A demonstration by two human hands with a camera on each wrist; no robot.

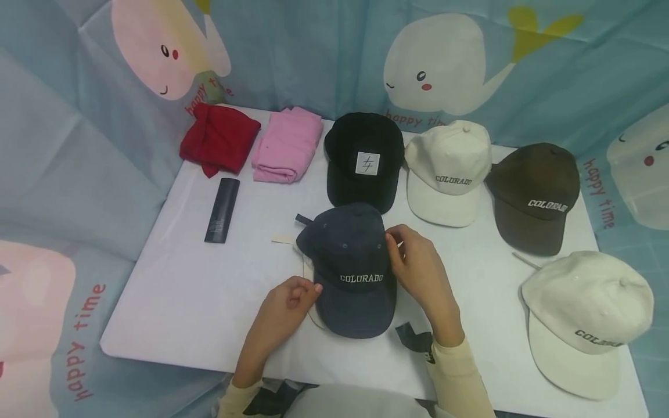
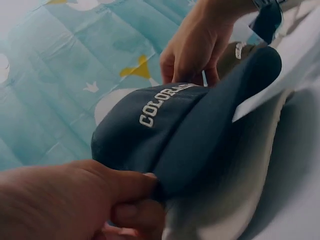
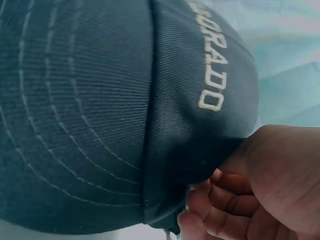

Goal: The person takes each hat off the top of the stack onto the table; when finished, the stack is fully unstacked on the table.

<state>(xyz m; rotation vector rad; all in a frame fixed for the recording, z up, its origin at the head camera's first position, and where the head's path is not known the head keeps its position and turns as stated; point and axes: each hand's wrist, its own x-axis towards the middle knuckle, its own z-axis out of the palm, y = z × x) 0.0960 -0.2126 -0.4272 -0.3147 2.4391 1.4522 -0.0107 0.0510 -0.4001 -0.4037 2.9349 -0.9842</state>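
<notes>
A navy baseball cap (image 1: pixel 355 249) with COLORADO lettering lies over a pale cap (image 2: pixel 235 200), whose brim shows beneath it in the left wrist view. My left hand (image 1: pixel 286 305) pinches the navy cap's edge where brim meets crown, thumb on top. At the opposite side, my right hand (image 1: pixel 420 264) pinches the lower edge of the crown, its fingers curled under the rim in the right wrist view. Most of the pale cap is hidden under the navy one.
Behind stand a black cap (image 1: pixel 364 191), a cream cap (image 1: pixel 449 157) and a brown cap (image 1: pixel 538 180). Another cream cap (image 1: pixel 590 296) sits at the right. Folded red cloth (image 1: pixel 222 139), folded pink cloth (image 1: pixel 288 145) and a dark flat tube (image 1: pixel 222 210) lie at the left.
</notes>
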